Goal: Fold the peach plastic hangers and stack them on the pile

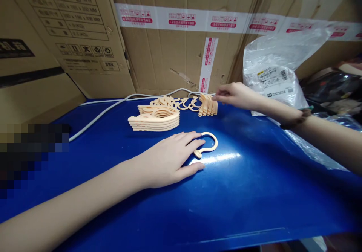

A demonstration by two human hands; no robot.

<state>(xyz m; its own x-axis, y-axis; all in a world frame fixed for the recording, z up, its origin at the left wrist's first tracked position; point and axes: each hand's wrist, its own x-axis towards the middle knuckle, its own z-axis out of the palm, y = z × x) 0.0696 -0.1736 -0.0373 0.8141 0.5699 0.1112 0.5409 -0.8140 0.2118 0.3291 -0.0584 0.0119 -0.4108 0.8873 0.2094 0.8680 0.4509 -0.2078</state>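
My left hand (pixel 175 159) lies flat on the blue table, fingers stretched out and thumb apart. Its fingertips rest on a cream plastic hanger hook (pixel 214 142), whose curve opens beyond them. Farther back on the right, my right hand (pixel 233 95) has its fingers bent together at the edge of a stack of cream hanger arms (pixel 207 106); the fingertips touch a piece there. A neat stack of cream hanger bodies (pixel 157 119) sits behind my left hand. Between the stacks lies a loose pile of hanger hooks (pixel 166 101).
Cardboard boxes (pixel 169 52) wall off the back and left. A white cable (pixel 104 112) runs along the table's (pixel 243 203) rear and left. Clear plastic packaging (pixel 271 78) with a label stands at the right rear, with more film (pixel 316 146) in front.
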